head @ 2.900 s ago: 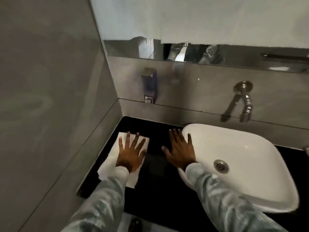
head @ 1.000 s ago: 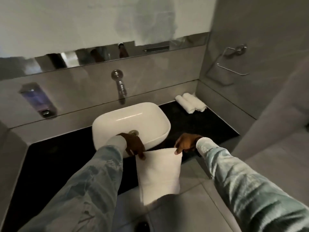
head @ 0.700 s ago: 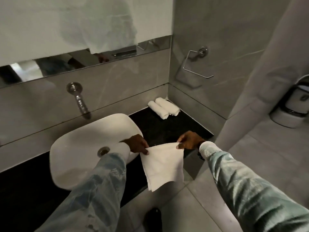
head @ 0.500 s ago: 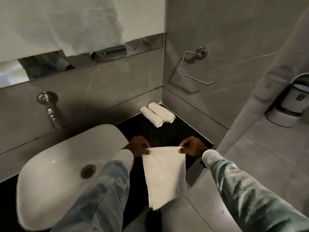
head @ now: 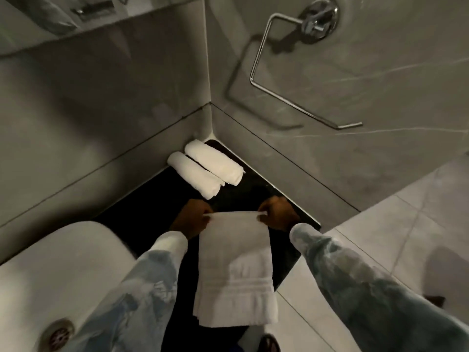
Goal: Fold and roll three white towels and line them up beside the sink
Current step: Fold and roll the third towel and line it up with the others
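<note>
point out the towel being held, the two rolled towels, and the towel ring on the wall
held towel (head: 234,265), head view, middle of the hanging cloth
rolled towels (head: 203,171), head view, the seam where the two rolls touch
towel ring (head: 256,82), head view, bend of the chrome bar

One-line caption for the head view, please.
Both hands, left and right, hold a folded white towel by its top corners above the black counter, two rolled towels in the corner.

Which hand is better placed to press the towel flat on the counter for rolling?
Probably the right hand: it pinches the towel corner over bare counter, while the left hand is nearer the sink.
</note>
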Available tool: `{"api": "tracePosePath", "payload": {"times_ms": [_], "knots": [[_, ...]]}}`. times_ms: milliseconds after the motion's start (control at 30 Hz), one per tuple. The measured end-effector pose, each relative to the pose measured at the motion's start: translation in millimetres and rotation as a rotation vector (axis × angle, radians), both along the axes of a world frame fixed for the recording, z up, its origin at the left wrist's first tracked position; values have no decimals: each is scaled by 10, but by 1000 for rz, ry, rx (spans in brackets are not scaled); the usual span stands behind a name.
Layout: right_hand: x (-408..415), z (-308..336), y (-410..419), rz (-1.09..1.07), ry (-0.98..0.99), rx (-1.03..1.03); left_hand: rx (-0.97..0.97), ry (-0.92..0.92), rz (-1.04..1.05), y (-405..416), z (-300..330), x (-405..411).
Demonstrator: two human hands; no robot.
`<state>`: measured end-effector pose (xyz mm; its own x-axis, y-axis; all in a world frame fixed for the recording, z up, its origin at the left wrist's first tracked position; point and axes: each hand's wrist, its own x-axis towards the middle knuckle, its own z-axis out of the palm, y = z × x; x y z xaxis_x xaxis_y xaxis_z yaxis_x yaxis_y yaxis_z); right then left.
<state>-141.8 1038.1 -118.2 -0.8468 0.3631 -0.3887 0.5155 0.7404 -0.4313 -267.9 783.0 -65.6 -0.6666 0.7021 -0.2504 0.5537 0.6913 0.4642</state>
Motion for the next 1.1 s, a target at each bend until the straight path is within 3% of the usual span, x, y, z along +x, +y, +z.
{"api": "tracePosePath", "payload": {"times_ms": [133, 300, 433, 500, 600, 667, 767, 800, 900, 1100], "knots": [[-129, 119, 41, 69, 43, 121, -34, 134, -44, 135, -220, -62], [101, -39, -25, 315, 153, 201, 13, 272, -157, 32, -323, 37], [128, 43, 13, 365, 151, 209, -151, 395, -435, -59, -574, -46], [134, 67, 44, 419, 148, 224, -217, 446, -470, -48, -526, -83], [88, 61, 63, 359, 115, 47, -254, 223, -373, 76, -314, -45], [-8, 133, 51, 253, 117, -2, -214, 252, -411, 133, -366, -91], [-167, 188, 45, 121, 63, -43, -234, 48, -325, 203, -533, -202], [-206, 200, 37, 91, 36, -61, -220, 161, -312, 217, -582, -228], [-247, 158, 15, 64, 18, -114, -376, 90, -310, 351, -432, -187], [-280, 109, 14, 154, -77, -43, -412, 195, -250, 447, -412, -154]]}}
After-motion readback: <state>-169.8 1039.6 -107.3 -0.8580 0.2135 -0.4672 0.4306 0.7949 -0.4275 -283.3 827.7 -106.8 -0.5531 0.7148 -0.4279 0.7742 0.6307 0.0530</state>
